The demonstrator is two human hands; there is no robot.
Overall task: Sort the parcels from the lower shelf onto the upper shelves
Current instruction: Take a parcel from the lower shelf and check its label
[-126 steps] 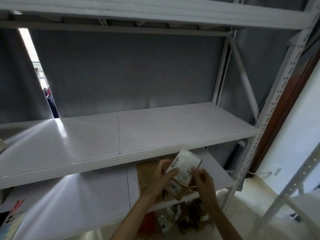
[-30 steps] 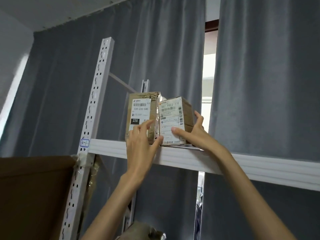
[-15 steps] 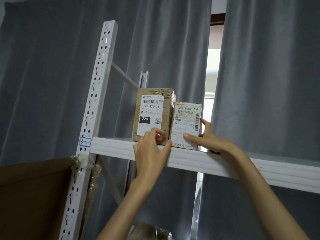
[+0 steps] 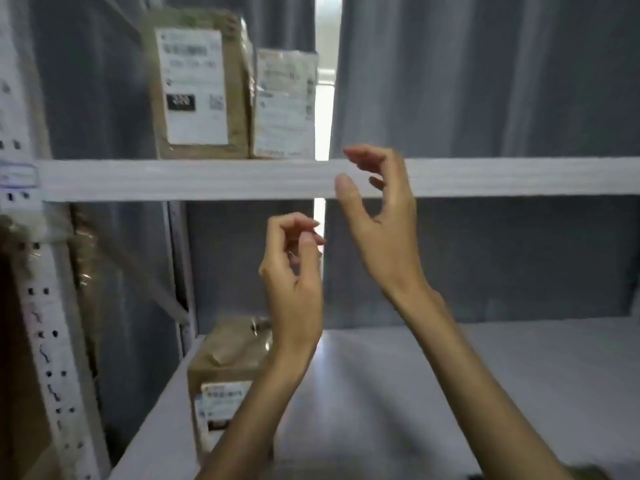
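Two parcels are standing upright on the top shelf point(image 4: 207, 180) at about 11 o'clock in the view. The larger brown parcel point(image 4: 197, 86) is sitting on the left, its white label facing forward; the smaller parcel point(image 4: 284, 103) is standing just beside it on the right, the two apparently touching along their sides. Label print is blurring and cannot be read.

Both hands are hanging in front of the rack, holding nothing. The right hand point(image 4: 382, 216) is overlapping the shelf's front edge, fingers loosely curled and spread apart, with the smaller parcel lying at its 10 o'clock, close but clear of the fingertips. The left hand point(image 4: 294, 268) is hovering lower, below the shelf edge, fingers bent inward and released, with both upper parcels lying at its 12 to 11 o'clock, well apart from it.

A third parcel point(image 4: 228, 372) is resting on the shelf below point(image 4: 450, 375), at the left end near the white perforated upright point(image 4: 45, 323). It is lying at the left hand's 7 o'clock, partly covered by the left forearm. A grey curtain point(image 4: 485, 81) is hanging behind the rack.
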